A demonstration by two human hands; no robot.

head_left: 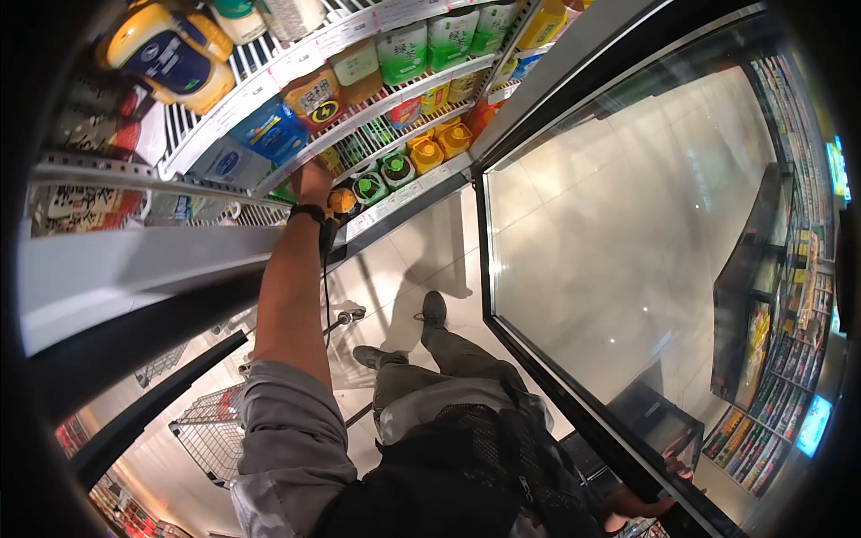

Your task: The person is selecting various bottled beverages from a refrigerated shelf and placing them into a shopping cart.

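Note:
My left hand (311, 182) reaches into a lower shelf of a drinks fridge, a dark band around its wrist. Its fingers are hidden among the goods and shadow, so their grip does not show. Just right of it stands a bottle with an orange top (342, 201), then dark bottles with green caps (369, 186) and orange-yellow bottles (426, 154). At the lower right, my right hand (659, 505) has its fingers wrapped round the edge of the black-framed glass door (489, 242), which stands swung out.
Above are wire shelves with green tea cartons (403, 52), blue packs (269, 131) and a large yellow bottle (170, 56). A wire shopping trolley (208, 435) stands at the left on the tiled floor. Shelves of packaged goods (762, 430) line the right.

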